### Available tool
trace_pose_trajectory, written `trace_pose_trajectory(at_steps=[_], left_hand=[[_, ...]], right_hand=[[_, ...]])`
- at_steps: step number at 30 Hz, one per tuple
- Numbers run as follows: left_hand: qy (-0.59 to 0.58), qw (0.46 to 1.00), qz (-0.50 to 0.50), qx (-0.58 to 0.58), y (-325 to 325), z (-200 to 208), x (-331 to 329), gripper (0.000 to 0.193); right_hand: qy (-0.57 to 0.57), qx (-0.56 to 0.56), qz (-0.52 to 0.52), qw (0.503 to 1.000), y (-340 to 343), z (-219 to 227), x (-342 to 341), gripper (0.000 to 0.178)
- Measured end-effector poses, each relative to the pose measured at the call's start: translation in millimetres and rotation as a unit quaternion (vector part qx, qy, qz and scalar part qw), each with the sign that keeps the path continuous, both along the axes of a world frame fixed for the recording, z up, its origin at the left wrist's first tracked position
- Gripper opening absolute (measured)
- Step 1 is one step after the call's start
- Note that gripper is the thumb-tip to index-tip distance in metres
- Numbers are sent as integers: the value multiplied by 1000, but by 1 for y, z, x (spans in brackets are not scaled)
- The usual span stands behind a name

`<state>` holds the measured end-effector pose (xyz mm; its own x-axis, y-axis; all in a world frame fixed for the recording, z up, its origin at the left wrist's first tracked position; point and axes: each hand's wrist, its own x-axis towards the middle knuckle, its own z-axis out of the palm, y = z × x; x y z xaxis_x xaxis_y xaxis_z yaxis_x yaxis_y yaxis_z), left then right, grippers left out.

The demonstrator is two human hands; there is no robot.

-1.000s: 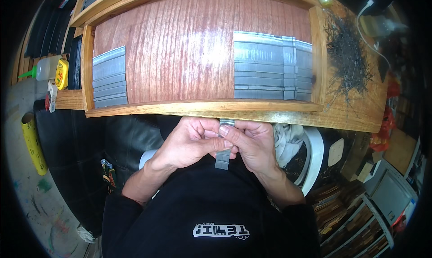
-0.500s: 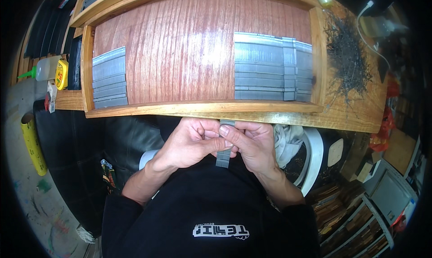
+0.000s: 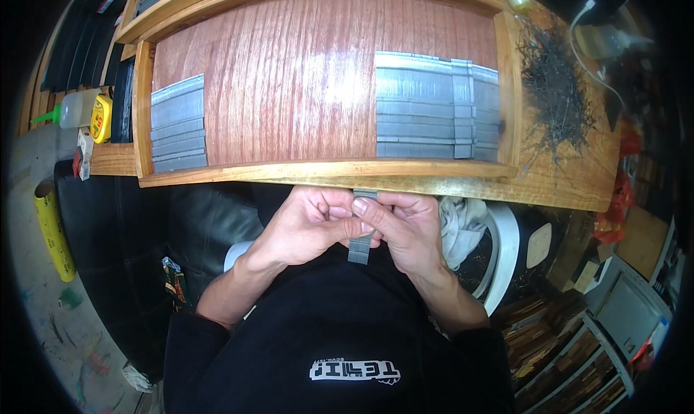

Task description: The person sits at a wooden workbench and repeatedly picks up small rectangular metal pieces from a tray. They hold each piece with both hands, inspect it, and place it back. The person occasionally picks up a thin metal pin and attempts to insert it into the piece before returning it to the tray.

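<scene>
Both hands meet just below the front edge of the wooden tray (image 3: 325, 172), around a narrow grey segmented metal strip (image 3: 358, 251). My left hand (image 3: 307, 226) is closed on it, its thumb across the middle. From the other side my right hand (image 3: 405, 230) grips it, thumb pressing near the upper part. The strip's lower end hangs free below the thumbs, and its top shows between the fingers. The fingers behind it are partly hidden. In the tray, flat stacked rows of similar grey metal strips lie at the left (image 3: 178, 125) and right (image 3: 416, 107).
A heap of thin dark metal pieces (image 3: 560, 89) lies on the wooden table right of the tray. At the left are a yellow container (image 3: 101, 118) and a green-tipped bottle (image 3: 72, 110). A black leather seat (image 3: 108, 255) and a yellow tube (image 3: 54, 230) are lower left.
The hands keep nearly the same grip on the strip, which has shifted up very slightly. The view of the tray has moved a little; nothing was let go.
</scene>
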<state>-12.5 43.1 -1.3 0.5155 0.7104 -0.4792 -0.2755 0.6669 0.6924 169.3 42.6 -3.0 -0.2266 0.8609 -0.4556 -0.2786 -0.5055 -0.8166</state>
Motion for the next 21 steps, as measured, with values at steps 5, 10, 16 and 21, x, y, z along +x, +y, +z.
trace_pose_trajectory(at_steps=[5, 10, 16, 21], left_hand=[[12, 1000, 0, -12, -4, 7, 1, 10], [-10, 1000, -2, -27, -8, 15, 2, 7], [-22, 999, -7, -26, -16, 17, 3, 8], [-22, 1000, -8, -18, -18, 18, 4, 9]], right_hand=[[2, 3, 13, 1000, -4, -1, 3, 22], [21, -12, 30, 999, -6, 10, 7, 5], [15, 53, 64, 996, -13, 4, 17, 19], [4, 51, 54, 997, -16, 5, 16, 26]])
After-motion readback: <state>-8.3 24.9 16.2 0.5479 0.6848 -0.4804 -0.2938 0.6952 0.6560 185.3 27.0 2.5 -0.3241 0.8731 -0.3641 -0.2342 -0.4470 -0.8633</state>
